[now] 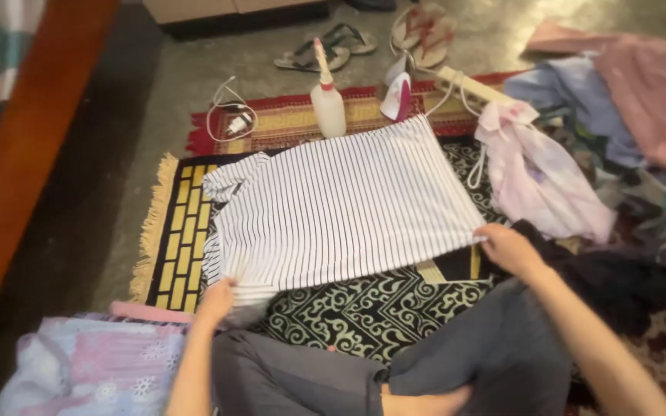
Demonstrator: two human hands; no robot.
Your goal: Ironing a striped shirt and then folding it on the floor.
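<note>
While sitting cross-legged on a patterned rug, spreading a striped shirt flat: left hand pinching its 7 o'clock corner, right hand gripping the 4 o'clock hem. Keeping spray bottle and iron at 12 o'clock, clothes pile crowding 2 o'clock, leaving bare floor at 9.

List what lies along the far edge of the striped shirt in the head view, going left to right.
White coiled cable with charger → white spray bottle → iron standing on end → white power strip → pale pink garment. The left hand and right hand grip the shirt's near corners.
</note>
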